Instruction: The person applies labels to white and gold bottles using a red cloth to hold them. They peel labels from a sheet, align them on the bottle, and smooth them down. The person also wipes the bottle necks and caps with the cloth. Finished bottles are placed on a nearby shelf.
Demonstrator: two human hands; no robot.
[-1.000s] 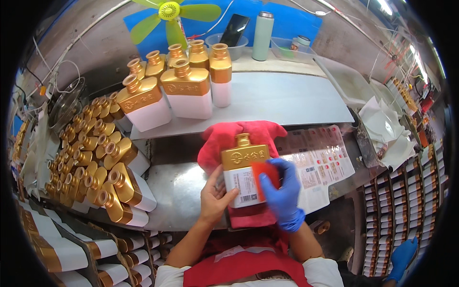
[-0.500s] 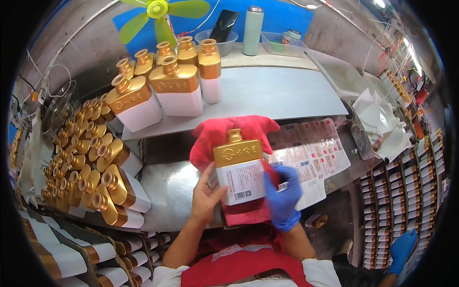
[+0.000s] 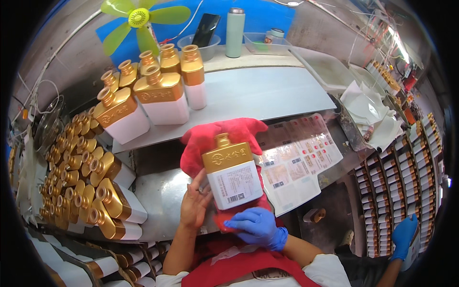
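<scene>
A flat bottle [image 3: 233,184] with a gold top and a white body lies tilted on a red cloth [image 3: 191,152], its printed label facing up. My bare left hand [image 3: 195,203] grips the bottle's left edge, with some fingers hidden at its side. Just below the bottle's lower edge is my right hand [image 3: 256,227], in a blue glove. Its closed fingers hold a small red piece [image 3: 224,223], partly covered; its exact kind is unclear.
Sticker sheets [image 3: 299,160] lie right of the cloth. Several gold-topped bottles [image 3: 162,98] stand on the raised grey board [image 3: 267,91]; more crowd the left [image 3: 112,167]. A green fan [image 3: 139,18] stands behind. At far right is another person's blue-gloved hand [image 3: 402,235].
My right hand has moved from the bottle's right side down to below its lower edge, carrying the red piece. My left hand stays at the bottle's left edge. The whole view has shifted slightly.
</scene>
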